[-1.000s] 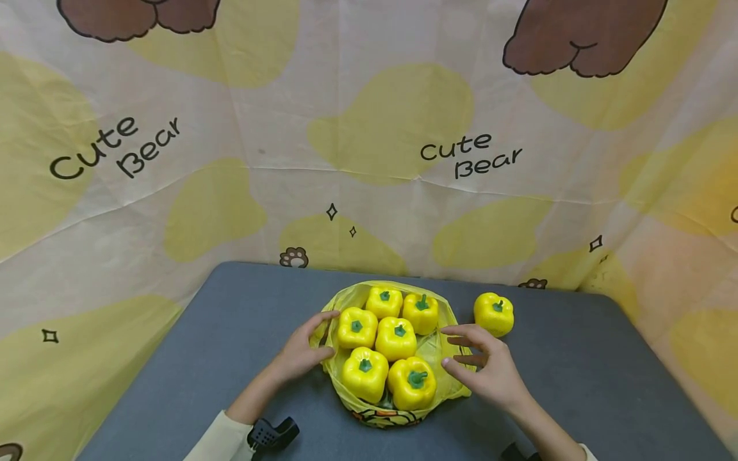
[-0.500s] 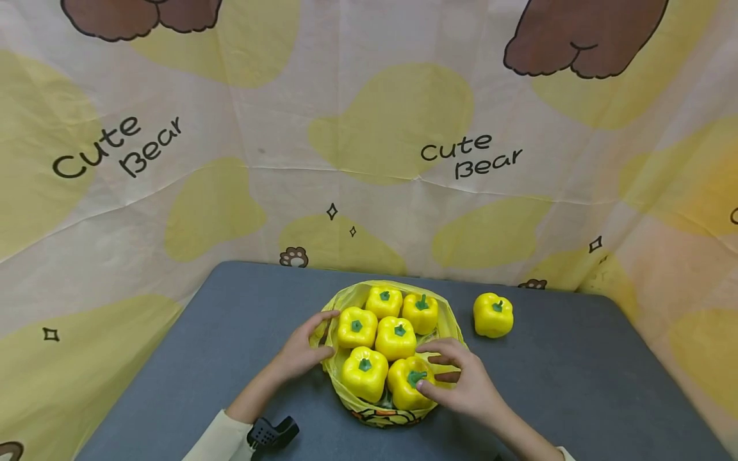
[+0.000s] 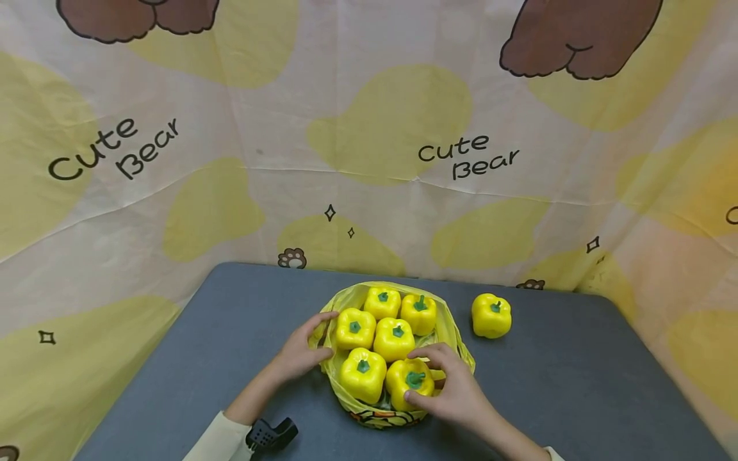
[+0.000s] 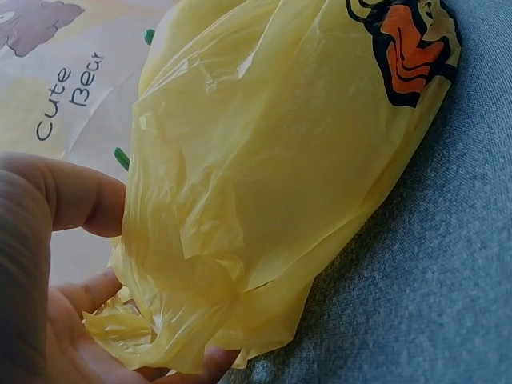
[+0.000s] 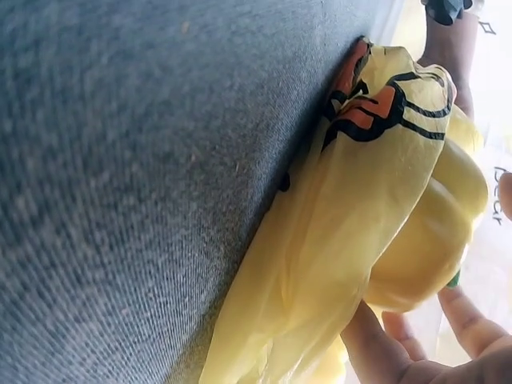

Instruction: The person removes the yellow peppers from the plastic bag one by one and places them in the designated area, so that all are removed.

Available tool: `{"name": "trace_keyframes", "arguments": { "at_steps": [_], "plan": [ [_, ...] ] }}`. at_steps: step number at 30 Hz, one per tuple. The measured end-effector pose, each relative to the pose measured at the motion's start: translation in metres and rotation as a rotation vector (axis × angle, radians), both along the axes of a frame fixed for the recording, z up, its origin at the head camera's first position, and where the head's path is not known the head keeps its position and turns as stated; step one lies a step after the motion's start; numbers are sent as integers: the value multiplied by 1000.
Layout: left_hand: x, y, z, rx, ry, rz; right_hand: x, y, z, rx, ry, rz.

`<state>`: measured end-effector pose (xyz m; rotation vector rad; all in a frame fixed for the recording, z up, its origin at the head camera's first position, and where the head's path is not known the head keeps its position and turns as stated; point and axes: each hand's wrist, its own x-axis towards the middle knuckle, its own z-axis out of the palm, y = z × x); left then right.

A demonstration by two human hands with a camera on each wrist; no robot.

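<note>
A yellow plastic bag lies with its mouth spread wide on the table, several yellow bell peppers with green stems sitting inside. My left hand holds the bag's left edge, thumb and fingers on either side of the thin plastic. At the front right of the bag, my right hand grips a bell pepper, thumb on its near side and fingers on its far side. The right wrist view shows the fingertips against that pepper above the bag's wall. The bag partly hides the left fingers.
One more bell pepper stands on the grey table to the right of the bag. A printed cloth hangs behind the table. A black wrist device is strapped to the left wrist.
From the bag's right edge, my right hand has moved left and toward me, and its fingers have come round the front-right bell pepper. The left hand has stayed on the bag.
</note>
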<state>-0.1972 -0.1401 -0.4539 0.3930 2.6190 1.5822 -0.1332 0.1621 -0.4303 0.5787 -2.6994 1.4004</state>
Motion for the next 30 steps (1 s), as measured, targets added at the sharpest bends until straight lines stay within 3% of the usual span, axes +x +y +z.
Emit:
{"name": "trace_keyframes", "arguments": {
  "at_steps": [7, 19, 30],
  "plan": [
    [0, -1, 0, 4, 1, -2, -1, -2, -4, 93, 67, 6],
    [0, -1, -2, -13, 22, -4, -1, -8, -4, 123, -15, -28],
    [1, -1, -1, -7, 13, -3, -3, -7, -4, 105, -4, -14]
  ]
}}
